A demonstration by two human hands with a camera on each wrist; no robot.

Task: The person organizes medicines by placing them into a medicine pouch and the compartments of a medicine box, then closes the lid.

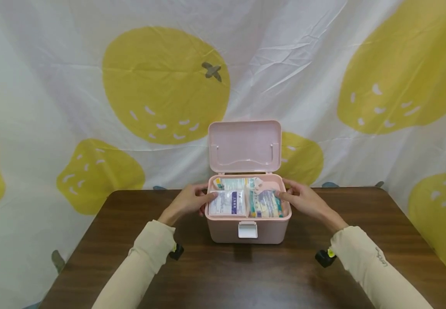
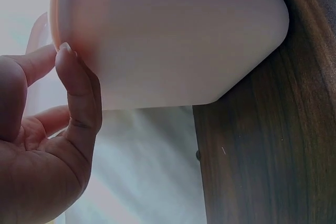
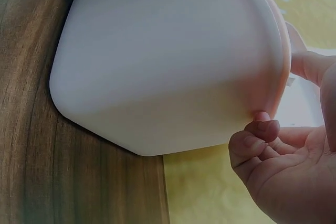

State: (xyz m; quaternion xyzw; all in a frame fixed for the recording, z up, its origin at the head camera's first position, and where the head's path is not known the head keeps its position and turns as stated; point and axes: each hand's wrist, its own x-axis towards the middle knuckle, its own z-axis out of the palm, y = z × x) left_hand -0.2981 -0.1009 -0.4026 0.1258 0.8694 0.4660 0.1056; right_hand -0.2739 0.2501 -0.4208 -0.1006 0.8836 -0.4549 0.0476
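A pink lidded storage box (image 1: 227, 231) stands on the table, its lid (image 1: 245, 146) raised at the back. My left hand (image 1: 189, 201) grips the left rim, thumb over the edge and fingertips (image 2: 67, 59) curled against the outer wall. At the opposite side my right hand (image 1: 305, 201) holds the right rim the same way, its fingers (image 3: 247, 145) bent close under the lip. Inside lie a white packet (image 1: 227, 202) with a purple band, a clear packet (image 1: 266, 205) with teal and yellow print, and another printed packet (image 1: 232, 183) behind them.
The box has a white front latch (image 1: 248, 230), hanging down. Beneath is a dark brown wooden table (image 1: 246, 279), whose back edge meets a white curtain (image 1: 76, 86) printed with yellow fruit. Each wrist carries a small black camera (image 1: 325, 258).
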